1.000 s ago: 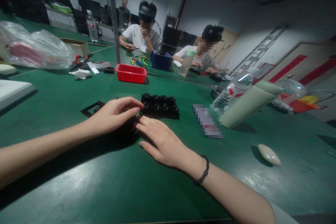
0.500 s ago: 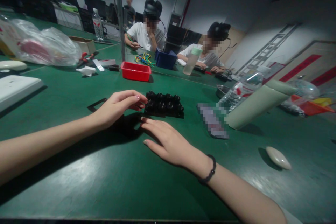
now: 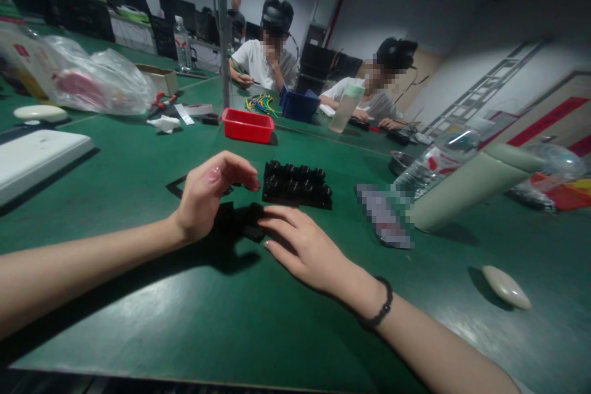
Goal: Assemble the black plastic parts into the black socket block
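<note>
A black block with rows of round knobs (image 3: 295, 186) sits on the green table in front of my hands. My left hand (image 3: 207, 197) is raised beside its left end, fingers curved and apart from the thumb, with nothing visible in it. Below that hand lies a dark black piece (image 3: 242, 221), its shape partly lost in shadow. My right hand (image 3: 307, 246) rests low with its fingers stretched out, fingertips at the right edge of the black piece. A thin black frame (image 3: 174, 184) lies flat behind my left wrist, partly covered by the hand.
Beyond the block stands a red tray (image 3: 248, 126), with a blue bin (image 3: 299, 104) and coloured wires (image 3: 261, 103) behind. At right are a green flask (image 3: 475, 188), a water bottle (image 3: 436, 163) and a pale mouse (image 3: 506, 287). Two people sit across the table.
My left hand has lifted and turned, its thumb now upward, and more of the black piece beneath shows. My right hand stays by that piece. The whole view has shifted slightly.
</note>
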The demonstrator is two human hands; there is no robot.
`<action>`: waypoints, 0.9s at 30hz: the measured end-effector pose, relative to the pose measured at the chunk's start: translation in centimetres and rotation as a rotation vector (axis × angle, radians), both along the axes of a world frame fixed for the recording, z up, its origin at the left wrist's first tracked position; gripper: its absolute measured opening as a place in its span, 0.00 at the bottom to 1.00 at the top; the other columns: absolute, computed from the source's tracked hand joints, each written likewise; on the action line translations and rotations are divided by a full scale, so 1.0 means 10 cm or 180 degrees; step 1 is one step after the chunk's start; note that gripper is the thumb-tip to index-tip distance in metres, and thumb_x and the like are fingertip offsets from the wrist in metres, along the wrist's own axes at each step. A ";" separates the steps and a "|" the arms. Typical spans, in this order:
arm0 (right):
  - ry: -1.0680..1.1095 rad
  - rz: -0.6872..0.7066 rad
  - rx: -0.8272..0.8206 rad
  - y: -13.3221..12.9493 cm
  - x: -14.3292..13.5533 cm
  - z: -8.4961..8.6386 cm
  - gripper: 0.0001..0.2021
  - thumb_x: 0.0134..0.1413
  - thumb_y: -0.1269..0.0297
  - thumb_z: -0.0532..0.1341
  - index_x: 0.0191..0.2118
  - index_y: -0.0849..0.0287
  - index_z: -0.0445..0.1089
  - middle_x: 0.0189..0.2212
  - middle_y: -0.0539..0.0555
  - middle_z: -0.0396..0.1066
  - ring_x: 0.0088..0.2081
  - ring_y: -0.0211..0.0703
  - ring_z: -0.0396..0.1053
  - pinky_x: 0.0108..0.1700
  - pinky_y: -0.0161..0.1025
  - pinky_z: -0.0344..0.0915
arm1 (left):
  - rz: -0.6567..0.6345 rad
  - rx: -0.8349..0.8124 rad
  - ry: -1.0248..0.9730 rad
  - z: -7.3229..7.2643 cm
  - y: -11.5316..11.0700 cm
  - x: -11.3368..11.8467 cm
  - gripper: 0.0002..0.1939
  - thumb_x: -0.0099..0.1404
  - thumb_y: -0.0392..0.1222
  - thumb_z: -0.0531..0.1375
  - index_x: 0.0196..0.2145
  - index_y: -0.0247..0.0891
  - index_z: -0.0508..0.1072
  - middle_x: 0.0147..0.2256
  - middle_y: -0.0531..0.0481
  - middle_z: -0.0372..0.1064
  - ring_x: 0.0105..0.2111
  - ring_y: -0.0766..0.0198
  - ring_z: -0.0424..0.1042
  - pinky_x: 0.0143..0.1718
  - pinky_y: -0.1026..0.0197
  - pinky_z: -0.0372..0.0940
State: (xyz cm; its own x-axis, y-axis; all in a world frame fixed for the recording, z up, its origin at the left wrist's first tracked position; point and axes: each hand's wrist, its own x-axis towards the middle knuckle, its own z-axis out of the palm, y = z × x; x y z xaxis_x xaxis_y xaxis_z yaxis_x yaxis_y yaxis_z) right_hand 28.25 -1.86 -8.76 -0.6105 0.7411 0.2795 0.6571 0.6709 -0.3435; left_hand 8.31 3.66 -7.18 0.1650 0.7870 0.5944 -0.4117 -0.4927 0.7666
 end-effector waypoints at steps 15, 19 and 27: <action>0.0057 -0.0023 -0.0074 0.00 0.01 0.00 0.15 0.64 0.64 0.56 0.54 0.60 0.66 0.58 0.62 0.65 0.58 0.50 0.65 0.60 0.54 0.64 | 0.0808 0.0541 -0.0030 0.19 0.05 -0.05 0.19 0.58 0.60 0.56 0.32 0.41 0.67 0.28 0.51 0.63 0.26 0.63 0.60 0.27 0.57 0.55; 0.0034 -0.0024 -0.0079 0.00 0.01 0.00 0.15 0.64 0.64 0.56 0.54 0.62 0.66 0.59 0.63 0.65 0.58 0.51 0.65 0.60 0.54 0.63 | 0.1217 0.1286 0.0429 0.13 0.23 -0.23 0.23 0.62 0.64 0.48 0.33 0.41 0.66 0.32 0.49 0.64 0.31 0.62 0.63 0.32 0.57 0.60; 0.0048 -0.0052 -0.0074 -0.01 0.01 0.00 0.15 0.63 0.64 0.57 0.54 0.59 0.66 0.59 0.61 0.64 0.59 0.50 0.64 0.61 0.54 0.63 | 0.1087 0.2569 0.3697 0.21 0.47 -0.58 0.16 0.64 0.52 0.53 0.38 0.40 0.74 0.42 0.43 0.74 0.39 0.56 0.71 0.44 0.52 0.64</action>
State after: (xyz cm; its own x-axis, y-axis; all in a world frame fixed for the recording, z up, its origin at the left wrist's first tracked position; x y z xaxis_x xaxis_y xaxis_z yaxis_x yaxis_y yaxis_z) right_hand 28.34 -1.92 -8.76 -0.5940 0.7574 0.2712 0.6626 0.6518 -0.3689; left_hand 2.55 8.36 -5.10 0.7284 0.4086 0.5500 0.4585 -0.8872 0.0520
